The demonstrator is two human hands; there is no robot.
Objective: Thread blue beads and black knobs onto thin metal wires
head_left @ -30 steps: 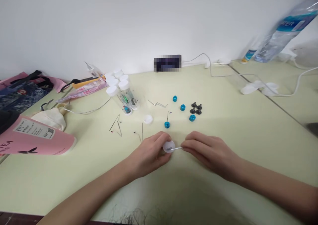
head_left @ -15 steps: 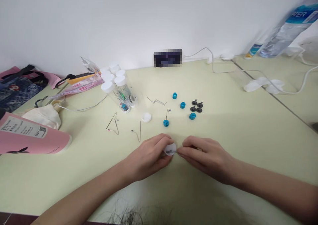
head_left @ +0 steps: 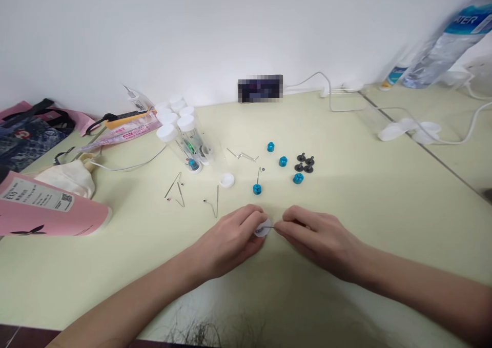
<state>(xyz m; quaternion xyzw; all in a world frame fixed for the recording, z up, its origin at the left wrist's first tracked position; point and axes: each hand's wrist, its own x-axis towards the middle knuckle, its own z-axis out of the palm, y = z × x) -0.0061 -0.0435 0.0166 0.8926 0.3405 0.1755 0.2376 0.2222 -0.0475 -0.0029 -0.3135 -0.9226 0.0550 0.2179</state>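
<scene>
- Head view: at the lower centre of the frame, gripping a white round piece (head_left: pixel 263 231) in the left hand (head_left: pixel 235 238), clamped between thumb and curled fingers.
- Just right of there, pinching a thin rod (head_left: pixel 270 227) in the right hand (head_left: pixel 321 238), closed at the fingertips, and reaching over the white round piece; cannot tell whether inside it or merely across it.
- Could skid off sideways under a hard push, with a rod so slender and only fingertips for control.
- Could twist the white round piece out of the left hand if pressing off-centre, being clasped mainly from the left.
- Could bend the thin rod if prying too strongly.
- Could strike the blue part (head_left: pixel 257 189) just above the hands, at the centre of the frame, if jerking upward on a sudden release.
- Could then scatter the black pieces (head_left: pixel 309 168), right of centre, being small and loose.
- Could brush the bent wires (head_left: pixel 217 204), left of centre, with the left knuckles, and so shift or tangle them.
- Could topple the capped tubes (head_left: pixel 168 134), farther up and left, if reaching carelessly, being bunched closely enough to pass on a bump.
</scene>
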